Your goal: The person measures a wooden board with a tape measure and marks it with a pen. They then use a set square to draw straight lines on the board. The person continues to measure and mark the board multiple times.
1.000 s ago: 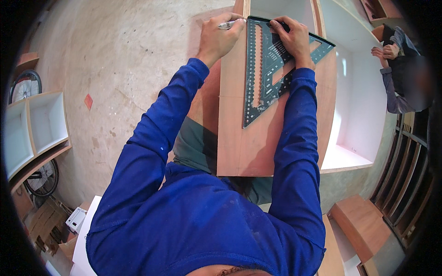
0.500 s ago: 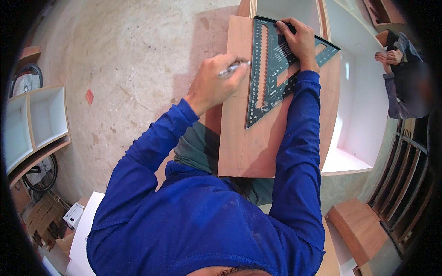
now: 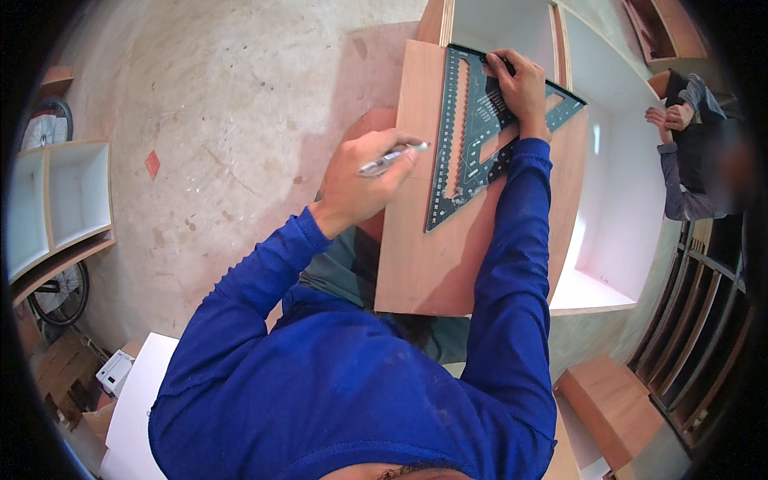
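Observation:
My left hand (image 3: pixel 352 182) is closed around a pale pen (image 3: pixel 380 163), its tip pointing right, close to the left edge of a dark triangular speed square (image 3: pixel 474 178). The square lies on a reddish plywood board (image 3: pixel 428 272), its lipped side along the board's far end. My right hand (image 3: pixel 524 94) grips that lipped side, with the fingers over the edge and the thumb on the face. Blue sleeves cover both arms, and my right forearm passes over the board's right part.
A white-lined cabinet box (image 3: pixel 616 172) stands beside and beyond the board. Another person (image 3: pixel 684 152) is at the far right, hands together. At the left are a white-lined shelf unit (image 3: pixel 78 192) and a bicycle wheel (image 3: pixel 64 296). A wooden box (image 3: pixel 612 404) sits at lower right.
My left hand with the pen has drawn back slightly toward me and left, away from the square's edge. The right hand still holds the square in the same place on the board.

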`<state>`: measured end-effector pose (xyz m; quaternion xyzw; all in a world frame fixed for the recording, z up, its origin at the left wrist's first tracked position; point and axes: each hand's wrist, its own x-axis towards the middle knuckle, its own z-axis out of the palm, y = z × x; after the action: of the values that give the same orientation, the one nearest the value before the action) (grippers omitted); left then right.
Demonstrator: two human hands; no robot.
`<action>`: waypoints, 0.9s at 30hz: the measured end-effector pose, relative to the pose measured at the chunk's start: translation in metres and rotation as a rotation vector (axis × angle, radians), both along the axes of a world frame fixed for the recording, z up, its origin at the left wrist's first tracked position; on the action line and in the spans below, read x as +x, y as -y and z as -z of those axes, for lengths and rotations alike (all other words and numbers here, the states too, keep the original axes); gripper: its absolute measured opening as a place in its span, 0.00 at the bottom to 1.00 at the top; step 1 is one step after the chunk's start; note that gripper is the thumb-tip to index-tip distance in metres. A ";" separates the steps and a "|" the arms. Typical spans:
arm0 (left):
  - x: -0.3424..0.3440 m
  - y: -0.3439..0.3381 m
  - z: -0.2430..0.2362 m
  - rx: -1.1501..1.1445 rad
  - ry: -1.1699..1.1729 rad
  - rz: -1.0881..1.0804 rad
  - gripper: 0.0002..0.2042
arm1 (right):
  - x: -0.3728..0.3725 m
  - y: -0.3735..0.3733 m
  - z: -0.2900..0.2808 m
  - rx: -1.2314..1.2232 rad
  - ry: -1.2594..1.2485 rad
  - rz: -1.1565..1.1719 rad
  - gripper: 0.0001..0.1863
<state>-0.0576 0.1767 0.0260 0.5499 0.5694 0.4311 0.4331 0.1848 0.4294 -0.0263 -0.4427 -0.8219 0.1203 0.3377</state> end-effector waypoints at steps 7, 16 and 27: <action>-0.035 0.013 0.004 0.032 0.198 -0.197 0.12 | 0.001 -0.003 -0.001 -0.065 0.003 0.002 0.10; -0.066 0.031 0.008 0.040 0.282 -0.319 0.15 | 0.028 0.002 -0.069 0.047 -0.173 0.075 0.07; -0.062 0.010 0.022 0.042 0.271 -0.395 0.23 | 0.181 0.189 -0.176 0.287 -0.108 0.577 0.11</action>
<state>-0.1197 0.1662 0.0043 0.3739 0.5935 0.5889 0.4015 0.3657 0.2401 0.1497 -0.5982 -0.6520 -0.0740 0.4600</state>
